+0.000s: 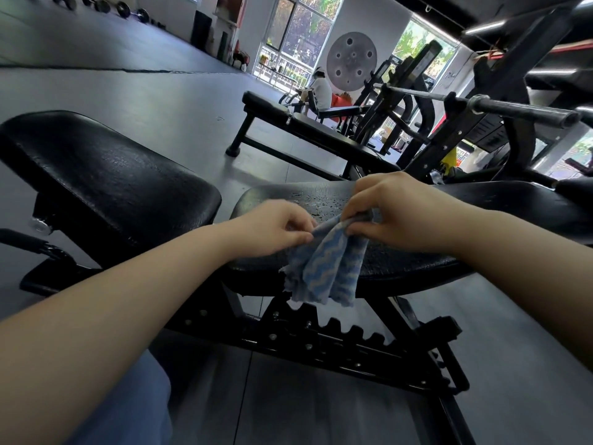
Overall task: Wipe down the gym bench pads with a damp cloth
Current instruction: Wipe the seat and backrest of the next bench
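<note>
Head view, looking down over both forearms. I see the cloth (324,268), blue with pale wavy stripes, bunched at its top and hanging with its long axis running down from the hands over the near edge of the back pad (417,261), frayed lower edge dangling in front of the notched black frame (321,335). My left hand (272,224) pinches the cloth's upper left corner, fingers curled in tight. My right hand (398,210) grips the bunched top just beside it, fingers curled round the fabric, thumb side toward the left hand. The two hands are close together, nearly touching across the cloth.

The back pad runs left to right across the frame, long axis pointing off to the right; water droplets show on its top surface behind the hands. The seat pad (106,175) sits to the left, tilted up, split from the back pad by a gap.

Around: a second bench (308,130) stands farther back across the grey floor (144,91), parallel-ish. A barbell (500,109) on a rack juts in from the right, above the back pad's far end. A person in white (321,91) sits near the windows. Dumbbells (122,8) line the far wall, top left. Blue clothing (141,409) at the bottom left.
</note>
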The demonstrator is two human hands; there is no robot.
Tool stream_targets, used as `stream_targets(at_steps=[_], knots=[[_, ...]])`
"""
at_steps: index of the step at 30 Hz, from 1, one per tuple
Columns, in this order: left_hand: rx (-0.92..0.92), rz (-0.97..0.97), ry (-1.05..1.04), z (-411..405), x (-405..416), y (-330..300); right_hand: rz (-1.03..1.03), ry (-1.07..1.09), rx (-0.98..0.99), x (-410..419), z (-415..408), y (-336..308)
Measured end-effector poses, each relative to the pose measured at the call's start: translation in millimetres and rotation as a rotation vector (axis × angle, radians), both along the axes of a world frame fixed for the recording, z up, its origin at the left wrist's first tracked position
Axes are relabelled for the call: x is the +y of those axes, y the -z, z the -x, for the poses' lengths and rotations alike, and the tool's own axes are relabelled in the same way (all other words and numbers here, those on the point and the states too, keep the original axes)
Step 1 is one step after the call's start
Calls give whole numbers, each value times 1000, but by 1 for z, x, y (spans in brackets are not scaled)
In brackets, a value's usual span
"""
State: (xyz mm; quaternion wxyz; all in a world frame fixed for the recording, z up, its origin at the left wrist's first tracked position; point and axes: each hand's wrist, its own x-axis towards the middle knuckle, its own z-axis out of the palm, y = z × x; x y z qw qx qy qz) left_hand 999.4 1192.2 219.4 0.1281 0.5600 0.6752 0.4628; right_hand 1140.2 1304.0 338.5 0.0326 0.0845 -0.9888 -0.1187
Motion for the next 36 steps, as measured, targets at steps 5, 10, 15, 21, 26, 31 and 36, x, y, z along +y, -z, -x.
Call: stream_targets(at_steps=[5, 10, 15, 21, 26, 31, 36], knots=[[-7, -137, -105, 17, -3, -25, 71, 61, -13, 2, 1, -5], [91, -162, -106, 20, 1, -49, 201, 167, 68, 8, 14, -14], [119, -197, -84, 18, -3, -41, 359, 224, 109, 14, 24, -14], [129, -125, -122, 16, 0, -34, 395, 281, 123, 16, 32, -8], [54, -29, -137, 23, -9, -39, 348, 338, -25, 11, 35, -8], [-122, 40, -90, 38, -12, -28, 519, 407, -54, 11, 46, 3], [55, 215, -371, 30, 20, 39, 351, 539, -38, 21, 55, 65]])
